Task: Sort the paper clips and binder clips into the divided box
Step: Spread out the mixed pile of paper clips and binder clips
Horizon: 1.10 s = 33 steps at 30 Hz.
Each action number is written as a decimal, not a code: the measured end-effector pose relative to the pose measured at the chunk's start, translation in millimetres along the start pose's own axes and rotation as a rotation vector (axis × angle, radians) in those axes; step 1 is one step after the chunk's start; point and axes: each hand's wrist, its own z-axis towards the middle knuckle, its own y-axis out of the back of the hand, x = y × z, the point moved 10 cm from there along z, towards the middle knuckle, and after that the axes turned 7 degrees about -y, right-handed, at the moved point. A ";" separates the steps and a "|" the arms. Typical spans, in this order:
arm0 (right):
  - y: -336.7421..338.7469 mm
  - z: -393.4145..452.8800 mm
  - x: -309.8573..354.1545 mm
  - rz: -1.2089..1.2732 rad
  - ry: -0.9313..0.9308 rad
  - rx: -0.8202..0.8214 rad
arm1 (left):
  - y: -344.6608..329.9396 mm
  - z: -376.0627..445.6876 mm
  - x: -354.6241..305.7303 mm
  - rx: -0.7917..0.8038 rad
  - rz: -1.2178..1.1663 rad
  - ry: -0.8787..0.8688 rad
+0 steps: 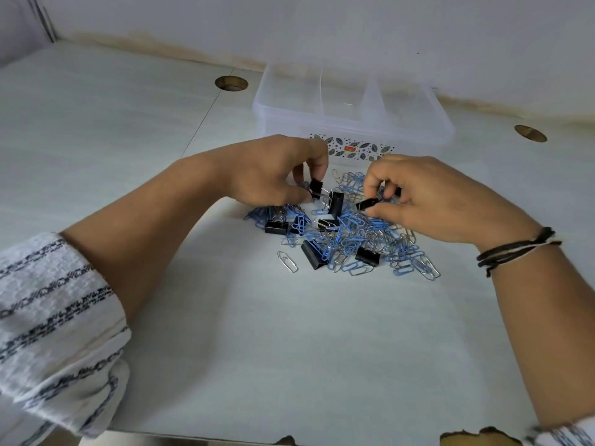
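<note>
One view only: a head-worn wide-angle camera, positioned above the near edge of the white table (289, 349) and angled forward and down. The divided box (354, 123) serves as the landmark; it sits in the upper centre of the frame, at the far side of the table against the wall (322, 24). The camera looks toward the box from the opposite, near side. The pile of clips (347, 233) lies just in front of the box, near frame centre. Both forearms enter from the lower corners and converge just short of the box. Wide-angle distortion curves the table's far edge behind the box. The near table edge shows at the bottom. No second view is available for overlap.
</note>
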 end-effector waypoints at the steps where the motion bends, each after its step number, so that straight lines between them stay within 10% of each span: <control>1: 3.0 -0.7 0.1 0.007 -0.003 -0.017 | 0.9 -0.1 -1.0 -0.011 -0.001 -0.013; 12: 30.1 -4.0 -35.5 0.354 -0.130 -0.149 | 7.0 -0.8 -7.0 -0.071 0.040 -0.038; 22: 40.4 -15.6 -87.8 0.146 -0.418 -0.166 | 36.8 -13.5 -3.9 -0.227 0.000 0.048; 27: 54.3 -15.3 -44.4 0.088 -0.309 -0.343 | 57.8 -30.4 11.7 -0.193 0.168 0.187; 33: -3.0 -1.9 21.5 0.092 -0.197 -0.108 | 60.3 -37.3 16.0 -0.128 0.362 0.224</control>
